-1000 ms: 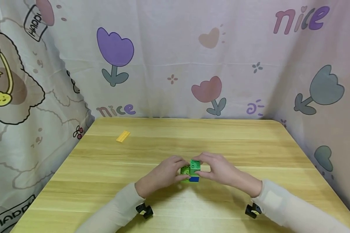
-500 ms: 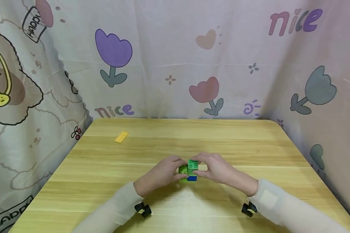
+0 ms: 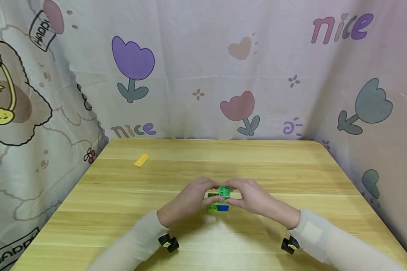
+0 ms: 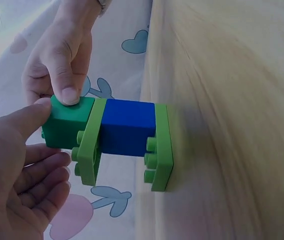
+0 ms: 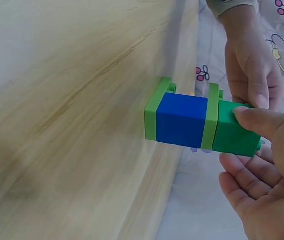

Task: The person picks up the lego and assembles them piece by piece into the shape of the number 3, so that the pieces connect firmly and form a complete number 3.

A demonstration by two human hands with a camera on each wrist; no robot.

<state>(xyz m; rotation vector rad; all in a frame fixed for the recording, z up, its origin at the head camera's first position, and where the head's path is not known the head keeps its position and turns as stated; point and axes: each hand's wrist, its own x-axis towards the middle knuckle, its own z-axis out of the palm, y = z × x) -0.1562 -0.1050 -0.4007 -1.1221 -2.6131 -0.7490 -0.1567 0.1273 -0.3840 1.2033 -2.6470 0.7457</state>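
A small stack of toy building bricks stands on the table. From the bottom it has a lime plate [image 4: 163, 150], a blue brick [image 5: 182, 119], another lime plate [image 5: 211, 117] and a green brick [image 3: 224, 192] on top. Both plates stick out to the left with bare studs. My right hand [image 3: 252, 194] pinches the green brick between thumb and fingers. From the other side my left hand [image 3: 196, 194] has its thumb tip on the brick's edge, with its fingers around the back; part of that contact is hidden.
A yellow studded plate [image 3: 141, 160] lies at the back left of the wooden table [image 3: 274, 162]. Printed curtains [image 3: 186, 56] hang behind the table and along both sides. A small black camera [image 3: 168, 242] sits at each wrist.
My left hand has risen from the lower lime piece to the level of the green brick, and its thumb now reaches across. The right hand keeps its grip nearly in place.
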